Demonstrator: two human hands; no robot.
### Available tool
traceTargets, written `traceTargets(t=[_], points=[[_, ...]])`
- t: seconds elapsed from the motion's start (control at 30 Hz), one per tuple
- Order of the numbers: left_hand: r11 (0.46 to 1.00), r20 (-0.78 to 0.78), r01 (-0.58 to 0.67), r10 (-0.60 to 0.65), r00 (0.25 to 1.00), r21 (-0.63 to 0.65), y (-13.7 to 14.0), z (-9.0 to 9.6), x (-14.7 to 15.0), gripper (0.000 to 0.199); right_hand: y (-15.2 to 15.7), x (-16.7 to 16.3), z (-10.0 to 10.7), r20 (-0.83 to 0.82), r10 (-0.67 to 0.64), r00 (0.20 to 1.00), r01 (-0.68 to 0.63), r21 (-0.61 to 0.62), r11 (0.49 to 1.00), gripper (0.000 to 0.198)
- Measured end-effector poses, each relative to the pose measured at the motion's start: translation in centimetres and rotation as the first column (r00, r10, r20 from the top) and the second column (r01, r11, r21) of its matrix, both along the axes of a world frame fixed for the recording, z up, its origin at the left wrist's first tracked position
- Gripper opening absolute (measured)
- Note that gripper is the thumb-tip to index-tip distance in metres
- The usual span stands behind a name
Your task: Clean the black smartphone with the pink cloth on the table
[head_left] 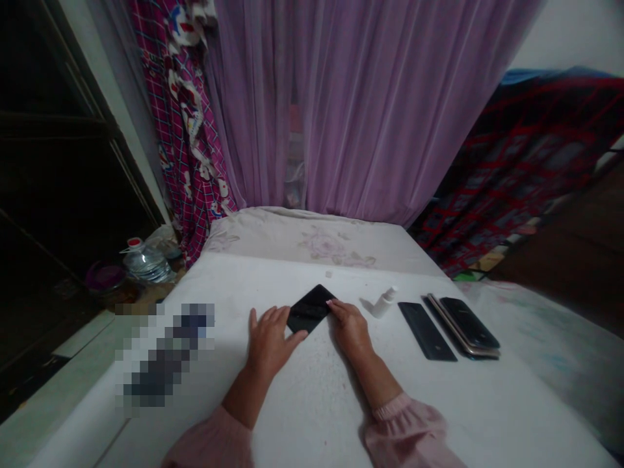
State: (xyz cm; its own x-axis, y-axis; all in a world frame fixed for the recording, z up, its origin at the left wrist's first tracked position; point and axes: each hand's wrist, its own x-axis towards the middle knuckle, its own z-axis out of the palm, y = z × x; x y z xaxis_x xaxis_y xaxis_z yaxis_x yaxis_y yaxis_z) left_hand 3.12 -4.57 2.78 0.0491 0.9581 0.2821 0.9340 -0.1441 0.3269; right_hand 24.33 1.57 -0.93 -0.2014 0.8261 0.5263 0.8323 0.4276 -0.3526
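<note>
A black phone lies flat and turned at an angle on the white-covered table in front of me. My left hand holds its left corner, with the thumb along the near edge and the fingers at the far edge. At the phone's right corner, my right hand has its fingers pinched together against the glass. A small pale bit shows at those fingertips, too small to name. A little white spray bottle stands just beyond my right hand, to its right.
On the right lie a dark flat phone or back panel and a stack of phones. A tiny pale square is near the far side. Blurred-out items lie at left. Purple curtains hang behind; a water jug stands beyond the left edge.
</note>
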Motion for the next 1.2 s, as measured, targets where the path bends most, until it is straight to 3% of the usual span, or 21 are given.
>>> traceTargets(t=[0.1,0.3,0.37,0.5,0.6,0.73,0.9,0.97,1.07,1.2], points=[[1.000,-0.021,-0.029,0.029,0.999,-0.011,-0.3,-0.8,1.1,0.072,-0.5,-0.6,0.5,0.003,0.068,0.998,-0.068,0.035,0.997,0.053],[0.998,0.021,-0.050,0.049,0.999,0.030,0.1,-1.4,1.0,0.056,-2.0,-3.1,1.5,0.007,0.403,0.915,-0.402,0.079,0.912,0.047],[0.999,0.041,-0.046,0.045,0.998,0.027,0.2,-1.3,0.7,0.055,-1.8,-2.8,1.3,0.001,0.374,0.928,-0.373,0.077,0.925,0.051],[1.000,0.059,-0.015,0.014,0.998,0.021,0.4,-1.5,0.4,0.060,-0.2,-0.4,0.5,0.003,0.118,0.993,-0.118,0.057,0.991,0.060],[1.000,0.059,0.009,-0.011,0.998,0.025,0.7,-2.1,0.1,0.067,0.4,0.8,0.2,0.020,0.011,1.000,-0.011,0.033,0.999,0.060],[0.999,0.082,0.043,-0.043,0.996,0.003,0.9,-2.4,-0.2,0.074,-0.5,-0.9,0.7,0.038,0.122,0.992,-0.122,0.010,0.992,0.062],[0.997,0.099,0.076,-0.073,0.992,-0.024,1.0,-2.3,-0.6,0.077,-1.9,-3.5,1.6,0.019,0.374,0.927,-0.374,-0.010,0.928,0.066],[0.996,0.095,0.078,-0.075,0.993,-0.030,0.9,-2.2,-0.6,0.077,-1.7,-2.9,1.5,0.017,0.340,0.940,-0.339,-0.015,0.941,0.066],[0.996,0.086,0.080,-0.076,0.993,-0.040,1.0,-2.1,-0.6,0.077,-0.7,-0.9,1.1,0.024,0.149,0.989,-0.149,-0.027,0.989,0.063],[0.994,0.098,0.091,-0.084,0.992,-0.062,1.0,-2.0,-0.6,0.077,0.0,0.2,0.8,0.044,0.006,0.999,-0.005,-0.036,0.999,0.057]])
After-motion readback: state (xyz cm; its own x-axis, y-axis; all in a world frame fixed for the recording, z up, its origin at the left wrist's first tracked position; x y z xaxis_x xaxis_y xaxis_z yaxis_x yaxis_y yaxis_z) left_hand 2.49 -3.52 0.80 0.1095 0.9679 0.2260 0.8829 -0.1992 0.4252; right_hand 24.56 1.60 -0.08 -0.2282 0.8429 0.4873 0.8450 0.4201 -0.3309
